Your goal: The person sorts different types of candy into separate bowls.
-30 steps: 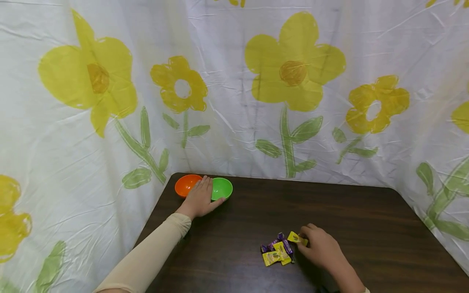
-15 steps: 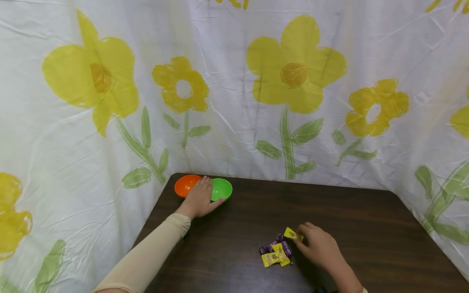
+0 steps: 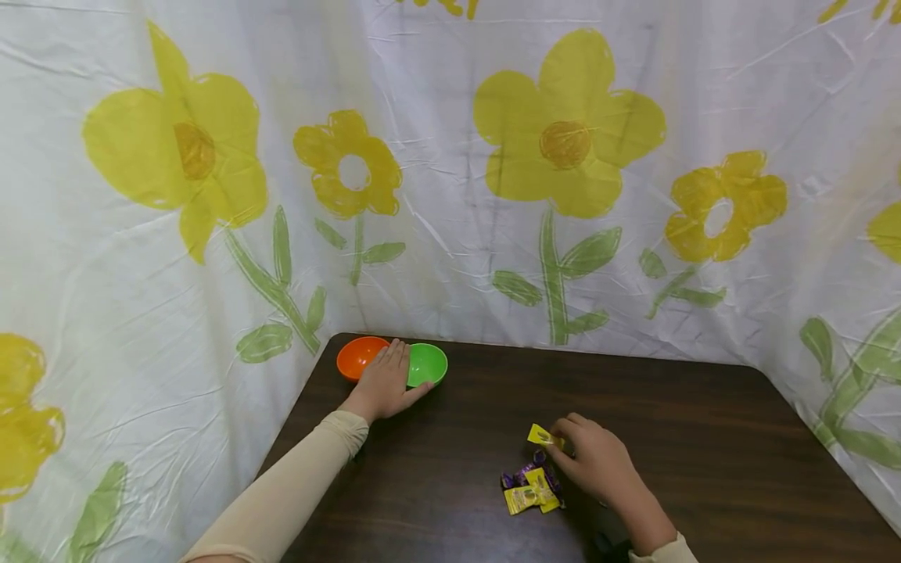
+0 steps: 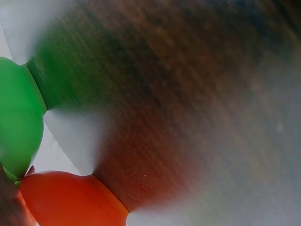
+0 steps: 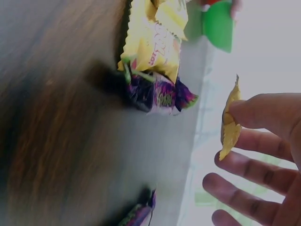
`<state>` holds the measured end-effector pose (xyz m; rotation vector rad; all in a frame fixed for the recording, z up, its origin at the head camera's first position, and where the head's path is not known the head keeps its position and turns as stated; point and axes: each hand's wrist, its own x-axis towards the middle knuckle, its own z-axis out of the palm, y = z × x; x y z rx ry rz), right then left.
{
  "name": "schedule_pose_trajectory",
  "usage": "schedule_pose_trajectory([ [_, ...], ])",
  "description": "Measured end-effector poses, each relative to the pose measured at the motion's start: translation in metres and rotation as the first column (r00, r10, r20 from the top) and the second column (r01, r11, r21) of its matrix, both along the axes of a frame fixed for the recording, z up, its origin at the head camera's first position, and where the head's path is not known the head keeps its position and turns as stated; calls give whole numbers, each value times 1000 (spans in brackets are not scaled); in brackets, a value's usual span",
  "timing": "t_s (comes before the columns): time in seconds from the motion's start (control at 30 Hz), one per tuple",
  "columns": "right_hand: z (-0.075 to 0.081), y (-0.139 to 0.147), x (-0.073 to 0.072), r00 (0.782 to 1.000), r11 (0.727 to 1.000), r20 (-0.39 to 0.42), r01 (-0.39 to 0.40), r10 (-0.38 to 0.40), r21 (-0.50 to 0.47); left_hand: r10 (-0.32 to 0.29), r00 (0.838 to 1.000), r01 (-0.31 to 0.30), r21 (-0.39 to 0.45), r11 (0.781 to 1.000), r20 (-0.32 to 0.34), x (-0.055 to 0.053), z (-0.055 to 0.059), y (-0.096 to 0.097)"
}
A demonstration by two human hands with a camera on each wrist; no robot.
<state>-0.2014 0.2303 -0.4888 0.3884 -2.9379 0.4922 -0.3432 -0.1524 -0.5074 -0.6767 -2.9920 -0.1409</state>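
Observation:
My left hand (image 3: 383,385) lies with straight fingers over the meeting rims of an orange bowl (image 3: 354,359) and a green bowl (image 3: 431,363) at the table's far left. Part of each bowl is hidden under it. Between thumb and forefinger, my right hand (image 3: 600,463) pinches a yellow-wrapped candy (image 3: 540,435), held above the table; the right wrist view shows this candy (image 5: 230,126) edge-on, the other fingers spread. Just below that hand sits a small pile of yellow-wrapped candies (image 3: 521,499) and purple-wrapped candies (image 3: 522,474).
Everything stands on a dark wood-grain table (image 3: 669,407). A white curtain (image 3: 436,258) with yellow flowers hangs behind its far edge and along the sides. The right wrist view shows another purple candy (image 5: 138,215) apart from the pile.
My right hand has moved left and away from me with the yellow candy, passing to the far side of the pile. The left hand and both bowls have stayed put.

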Motion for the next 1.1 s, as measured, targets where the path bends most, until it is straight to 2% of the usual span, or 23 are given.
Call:
schedule_pose_trajectory([
  [0.27,-3,-10,-9,1000,999,0,-10,10,-31,6,1000,-6,-4,1000,0,-2,-5,-1],
  [0.43,-2,-17,-18,1000,999,-12,-28,27,-29,-1,1000,2,11,1000,-3,0,-2,0],
  [0.83,13,-53,-40,991,993,-74,-112,109,-39,-16,1000,16,-15,1000,-19,-5,-3,-4],
  [1.1,21,-81,-57,988,987,-63,-142,138,-71,-55,998,55,-12,998,-7,-4,1,-6],
])
